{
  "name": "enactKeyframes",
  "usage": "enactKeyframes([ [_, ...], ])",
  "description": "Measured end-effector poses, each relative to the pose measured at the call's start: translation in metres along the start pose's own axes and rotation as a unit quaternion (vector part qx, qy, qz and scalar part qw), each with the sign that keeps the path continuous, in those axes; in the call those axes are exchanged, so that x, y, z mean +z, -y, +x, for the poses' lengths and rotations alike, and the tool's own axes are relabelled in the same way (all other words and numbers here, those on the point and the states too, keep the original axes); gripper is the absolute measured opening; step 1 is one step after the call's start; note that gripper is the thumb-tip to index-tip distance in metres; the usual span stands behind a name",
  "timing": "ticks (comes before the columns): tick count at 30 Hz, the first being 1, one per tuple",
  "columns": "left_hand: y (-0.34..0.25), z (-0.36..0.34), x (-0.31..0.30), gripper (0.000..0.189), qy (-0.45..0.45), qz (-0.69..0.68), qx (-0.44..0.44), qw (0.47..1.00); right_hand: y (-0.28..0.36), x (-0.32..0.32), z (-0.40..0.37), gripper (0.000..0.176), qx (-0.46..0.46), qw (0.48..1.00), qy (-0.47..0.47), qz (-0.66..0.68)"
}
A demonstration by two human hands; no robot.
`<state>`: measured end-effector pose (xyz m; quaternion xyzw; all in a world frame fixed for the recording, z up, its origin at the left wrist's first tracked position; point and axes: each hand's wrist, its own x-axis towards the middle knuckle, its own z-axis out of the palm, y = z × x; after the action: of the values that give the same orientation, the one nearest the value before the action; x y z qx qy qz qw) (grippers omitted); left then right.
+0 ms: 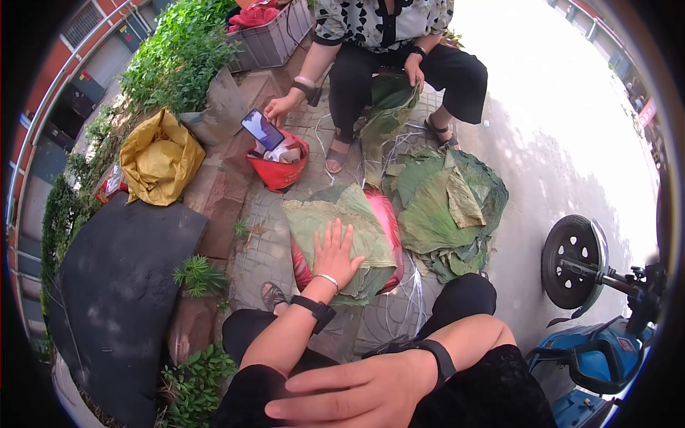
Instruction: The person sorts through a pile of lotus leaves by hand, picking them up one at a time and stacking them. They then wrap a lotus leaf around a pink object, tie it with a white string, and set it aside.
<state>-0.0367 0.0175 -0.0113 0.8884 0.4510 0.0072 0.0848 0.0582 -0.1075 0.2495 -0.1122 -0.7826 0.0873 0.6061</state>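
Note:
My left hand [334,251] lies flat with fingers spread on a folded pale green dried leaf [314,217]. That leaf rests on a pink and red striped bundle or cloth [385,214], mostly covered by leaves. Close to the camera, my right hand [364,389] is held over my lap, its fingers stretched out to the left and nothing visible in them. To the right of the striped bundle lies a pile of large green leaves [435,232], with a browner folded leaf [465,203] on top. White string [399,307] trails on the paving beside my knee.
Opposite sits a person [389,43], one hand holding a large leaf [392,107], the other at a phone [262,130] above a red bag [280,171]. A yellow sack [163,157] and black sheet [121,285] lie left. A blue vehicle [592,357] stands right.

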Motion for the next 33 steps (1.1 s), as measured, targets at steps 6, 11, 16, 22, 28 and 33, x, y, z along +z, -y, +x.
enactKeyframes([
  [6,0.000,0.001,0.005,0.081,-0.006,0.034,0.003,0.999,0.028,-0.013,0.003,0.025,0.024,0.995,-0.087,0.028],
  [11,0.004,-0.005,0.003,0.082,0.013,0.042,-0.005,0.999,-0.006,-0.051,-0.023,0.021,-0.017,0.999,-0.012,-0.042],
  [16,0.002,0.001,0.004,0.082,-0.002,0.024,-0.006,1.000,-0.126,-0.050,-0.171,0.033,0.395,0.893,0.003,-0.215],
  [22,0.001,0.002,-0.002,0.081,0.030,0.004,-0.014,0.999,-0.172,-0.032,-0.262,0.064,0.657,0.730,-0.010,-0.190],
  [28,0.004,0.000,0.003,0.082,0.014,-0.017,-0.013,1.000,-0.175,-0.023,-0.221,0.052,0.743,0.643,0.030,-0.185],
  [33,0.005,0.001,0.002,0.082,0.014,-0.025,-0.011,1.000,-0.175,-0.023,-0.202,0.040,0.747,0.649,0.067,-0.129],
])
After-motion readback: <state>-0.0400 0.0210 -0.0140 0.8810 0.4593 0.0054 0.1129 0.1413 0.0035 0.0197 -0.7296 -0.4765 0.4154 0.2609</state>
